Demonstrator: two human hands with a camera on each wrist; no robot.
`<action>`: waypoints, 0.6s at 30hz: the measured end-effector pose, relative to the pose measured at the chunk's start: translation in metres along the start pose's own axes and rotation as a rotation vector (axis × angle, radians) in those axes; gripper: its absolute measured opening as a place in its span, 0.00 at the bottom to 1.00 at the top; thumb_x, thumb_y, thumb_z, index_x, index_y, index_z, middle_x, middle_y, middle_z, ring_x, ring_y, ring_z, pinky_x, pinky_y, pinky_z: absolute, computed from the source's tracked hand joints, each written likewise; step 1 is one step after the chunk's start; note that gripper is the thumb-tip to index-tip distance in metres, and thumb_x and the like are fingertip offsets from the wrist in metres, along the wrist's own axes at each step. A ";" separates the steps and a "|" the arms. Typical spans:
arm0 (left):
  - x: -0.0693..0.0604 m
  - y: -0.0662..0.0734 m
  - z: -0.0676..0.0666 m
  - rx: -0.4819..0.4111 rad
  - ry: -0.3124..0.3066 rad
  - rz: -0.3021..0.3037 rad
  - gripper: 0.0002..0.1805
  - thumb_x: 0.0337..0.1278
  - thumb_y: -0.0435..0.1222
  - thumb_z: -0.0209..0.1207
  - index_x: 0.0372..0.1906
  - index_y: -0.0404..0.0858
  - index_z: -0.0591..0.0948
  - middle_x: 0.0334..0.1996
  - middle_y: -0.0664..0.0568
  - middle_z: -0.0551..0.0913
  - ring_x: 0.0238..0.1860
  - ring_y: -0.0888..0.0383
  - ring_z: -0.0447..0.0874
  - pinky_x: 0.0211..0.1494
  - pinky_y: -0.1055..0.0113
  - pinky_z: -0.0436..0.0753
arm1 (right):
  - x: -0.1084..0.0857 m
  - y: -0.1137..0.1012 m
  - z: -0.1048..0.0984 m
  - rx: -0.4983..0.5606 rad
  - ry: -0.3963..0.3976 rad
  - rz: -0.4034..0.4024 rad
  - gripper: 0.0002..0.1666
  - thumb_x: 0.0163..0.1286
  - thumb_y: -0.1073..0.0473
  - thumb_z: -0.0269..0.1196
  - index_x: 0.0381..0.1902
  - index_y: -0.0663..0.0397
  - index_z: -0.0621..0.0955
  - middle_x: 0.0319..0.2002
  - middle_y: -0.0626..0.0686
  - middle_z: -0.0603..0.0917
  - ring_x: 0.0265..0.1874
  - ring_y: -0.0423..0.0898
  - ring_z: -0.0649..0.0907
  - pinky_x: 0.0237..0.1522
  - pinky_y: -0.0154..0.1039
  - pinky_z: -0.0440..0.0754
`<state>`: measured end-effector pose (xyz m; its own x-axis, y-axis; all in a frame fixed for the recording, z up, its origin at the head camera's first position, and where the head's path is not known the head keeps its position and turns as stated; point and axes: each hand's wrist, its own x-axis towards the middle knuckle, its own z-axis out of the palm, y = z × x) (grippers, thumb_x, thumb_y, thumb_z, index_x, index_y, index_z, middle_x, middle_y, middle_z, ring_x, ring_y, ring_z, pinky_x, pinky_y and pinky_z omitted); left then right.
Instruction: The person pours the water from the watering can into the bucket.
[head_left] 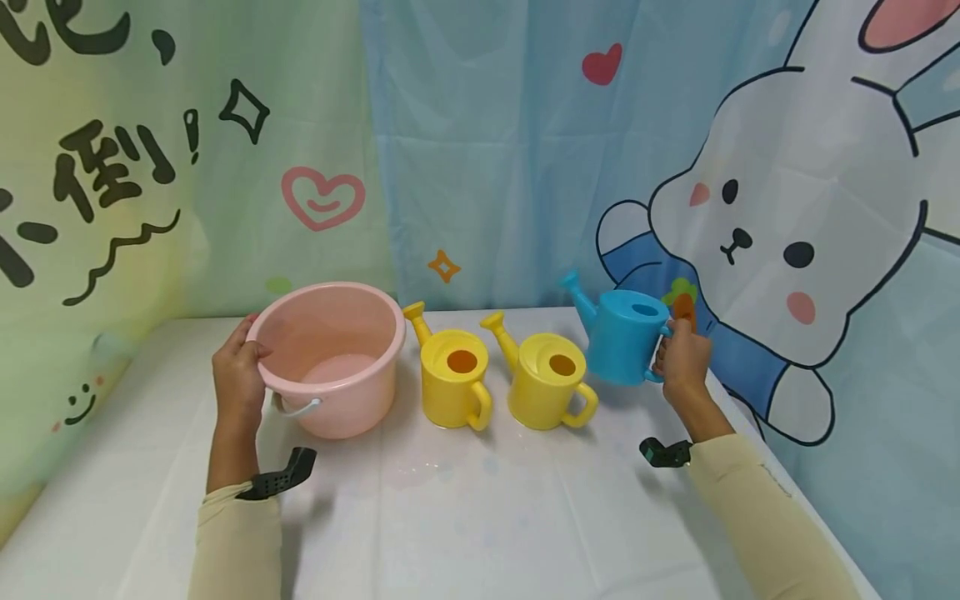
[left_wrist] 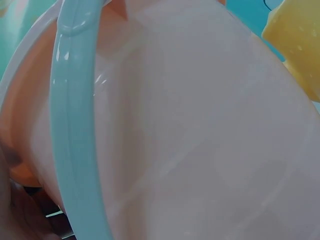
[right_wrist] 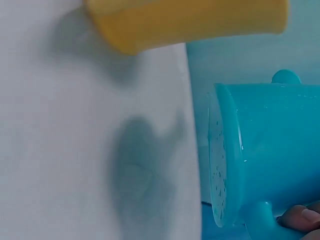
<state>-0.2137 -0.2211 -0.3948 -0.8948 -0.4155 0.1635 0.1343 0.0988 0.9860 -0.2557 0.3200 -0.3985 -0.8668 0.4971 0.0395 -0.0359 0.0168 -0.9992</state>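
Note:
My left hand (head_left: 238,375) grips the rim of a pink bucket (head_left: 351,408) at its left side, thumb over the edge. The bucket's pale handle (left_wrist: 77,125) hangs down against its near wall in the left wrist view; whether its base touches the table cannot be told. My right hand (head_left: 686,358) holds a blue watering can (head_left: 624,342) by its handle. In the right wrist view, the can's wet base stands off the tabletop, apart from its shadow. Between the hands stand two yellow watering cans, one (head_left: 448,387) beside the bucket and another (head_left: 542,396) closer to the blue can.
A white cloth covers the table (head_left: 480,533), with small water drops (head_left: 427,467) in front of the yellow cans. Behind it hangs a printed curtain (head_left: 487,183) with a rabbit, hearts and lettering. The table's right edge runs beneath my right forearm.

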 end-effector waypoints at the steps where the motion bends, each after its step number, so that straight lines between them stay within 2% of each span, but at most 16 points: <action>1: 0.000 0.000 0.000 0.002 0.001 0.000 0.31 0.61 0.31 0.38 0.72 0.33 0.63 0.72 0.47 0.62 0.72 0.53 0.57 0.71 0.62 0.60 | 0.001 0.003 -0.001 -0.012 0.004 0.001 0.26 0.74 0.50 0.47 0.16 0.56 0.66 0.10 0.48 0.64 0.07 0.42 0.64 0.10 0.33 0.62; 11: -0.002 -0.001 0.000 0.006 0.003 -0.015 0.32 0.62 0.31 0.38 0.73 0.35 0.62 0.72 0.48 0.61 0.73 0.53 0.57 0.70 0.62 0.61 | 0.002 0.020 -0.003 -0.154 0.019 0.048 0.26 0.73 0.49 0.43 0.16 0.55 0.67 0.11 0.45 0.64 0.10 0.41 0.64 0.14 0.34 0.63; 18: -0.001 0.000 0.000 0.017 0.001 -0.009 0.32 0.62 0.31 0.38 0.73 0.35 0.63 0.72 0.49 0.61 0.73 0.53 0.56 0.71 0.62 0.60 | 0.002 0.037 -0.004 -0.164 0.064 0.066 0.26 0.73 0.49 0.43 0.17 0.56 0.68 0.11 0.44 0.64 0.12 0.41 0.65 0.15 0.34 0.63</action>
<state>-0.2128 -0.2209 -0.3945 -0.8956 -0.4170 0.1547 0.1192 0.1101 0.9867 -0.2565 0.3250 -0.4353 -0.8309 0.5561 -0.0216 0.1062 0.1204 -0.9870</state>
